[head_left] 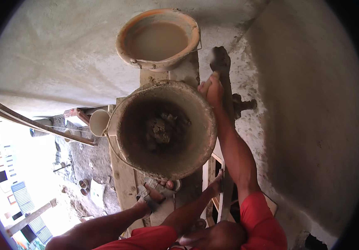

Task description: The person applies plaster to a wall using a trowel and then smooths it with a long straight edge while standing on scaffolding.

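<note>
My right hand (213,91) is wrapped round the handle of a mortar-caked trowel (220,61), just beyond the far right rim of a large bucket (206,143). The trowel's grey blade points away from me, against a strip of wet mortar at the wall's edge. Inside the bucket, clumps of grey mortar (162,128) lie at the bottom, and dried mortar coats its walls. Behind it stands a second bucket (123,49) with murky water (158,41) in it. My left hand does not show.
Wooden planks (123,183) carry both buckets and my feet, one in a sandal (150,196). A plastered wall (312,104) rises at the right. A small pale bucket (99,121) stands left of the large one. Rubble ground (83,162) lies below at the left.
</note>
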`<move>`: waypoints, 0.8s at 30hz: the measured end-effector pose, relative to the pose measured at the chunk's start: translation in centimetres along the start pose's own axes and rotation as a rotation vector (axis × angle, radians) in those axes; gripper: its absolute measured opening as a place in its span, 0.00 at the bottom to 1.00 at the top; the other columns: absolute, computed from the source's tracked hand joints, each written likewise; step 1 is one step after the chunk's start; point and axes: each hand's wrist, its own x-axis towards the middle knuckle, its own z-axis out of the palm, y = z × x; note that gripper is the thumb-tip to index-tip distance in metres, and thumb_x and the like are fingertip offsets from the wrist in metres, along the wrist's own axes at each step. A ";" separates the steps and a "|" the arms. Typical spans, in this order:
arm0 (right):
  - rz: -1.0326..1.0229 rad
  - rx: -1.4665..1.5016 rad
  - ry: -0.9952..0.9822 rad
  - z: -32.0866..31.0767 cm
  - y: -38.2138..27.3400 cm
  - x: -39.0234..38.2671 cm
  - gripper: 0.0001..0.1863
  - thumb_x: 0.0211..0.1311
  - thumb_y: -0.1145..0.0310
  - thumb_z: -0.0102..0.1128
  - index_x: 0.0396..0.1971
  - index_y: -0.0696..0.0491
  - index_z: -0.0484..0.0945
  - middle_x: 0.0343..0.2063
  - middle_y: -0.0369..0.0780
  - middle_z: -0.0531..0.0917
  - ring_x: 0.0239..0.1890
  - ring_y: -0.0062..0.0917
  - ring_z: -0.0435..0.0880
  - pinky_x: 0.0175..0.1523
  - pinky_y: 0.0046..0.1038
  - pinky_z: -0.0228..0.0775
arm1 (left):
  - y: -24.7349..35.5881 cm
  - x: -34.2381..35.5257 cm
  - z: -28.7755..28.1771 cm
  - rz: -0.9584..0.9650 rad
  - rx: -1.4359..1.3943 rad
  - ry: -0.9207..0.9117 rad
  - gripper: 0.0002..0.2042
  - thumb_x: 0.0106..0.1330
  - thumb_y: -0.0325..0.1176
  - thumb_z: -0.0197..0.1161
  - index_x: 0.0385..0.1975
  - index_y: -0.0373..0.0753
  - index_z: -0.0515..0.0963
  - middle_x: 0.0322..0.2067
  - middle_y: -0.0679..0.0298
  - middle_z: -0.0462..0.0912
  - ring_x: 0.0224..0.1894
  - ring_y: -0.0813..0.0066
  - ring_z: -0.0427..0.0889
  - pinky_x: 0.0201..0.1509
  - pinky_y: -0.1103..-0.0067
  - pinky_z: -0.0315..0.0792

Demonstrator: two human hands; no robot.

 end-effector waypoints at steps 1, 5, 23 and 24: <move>0.056 0.082 -0.036 0.7 0.0 0.8 0.13 0.56 0.60 0.51 0.35 0.52 0.65 0.21 0.41 0.70 0.18 0.30 0.73 0.19 0.34 0.67 | 0.0 -0.4 0.0 0.009 0.012 0.001 0.34 0.58 0.68 0.44 0.58 0.50 0.64 0.51 0.68 0.72 0.52 0.71 0.70 0.56 0.66 0.63; 0.041 0.158 -0.043 0.2 -0.8 5.7 0.12 0.56 0.60 0.51 0.33 0.51 0.64 0.21 0.40 0.70 0.17 0.29 0.72 0.17 0.34 0.66 | 0.2 -1.4 1.9 0.024 0.005 -0.054 0.31 0.58 0.67 0.45 0.52 0.49 0.69 0.42 0.69 0.75 0.44 0.74 0.73 0.50 0.69 0.67; -0.169 -0.445 -0.324 -4.6 -12.8 -22.1 0.29 0.52 0.64 0.48 0.56 0.57 0.59 0.21 0.40 0.72 0.12 0.21 0.68 0.15 0.21 0.63 | 0.1 -1.7 0.9 0.094 -0.042 -0.057 0.31 0.60 0.63 0.46 0.50 0.43 0.72 0.38 0.65 0.80 0.41 0.69 0.78 0.48 0.71 0.71; -0.202 -0.526 -0.336 -5.1 -13.6 -24.0 0.30 0.52 0.66 0.48 0.56 0.58 0.59 0.21 0.40 0.72 0.12 0.20 0.69 0.16 0.21 0.64 | 0.4 -1.7 1.4 0.095 -0.030 -0.041 0.31 0.60 0.63 0.46 0.50 0.43 0.72 0.38 0.65 0.80 0.41 0.69 0.78 0.48 0.71 0.71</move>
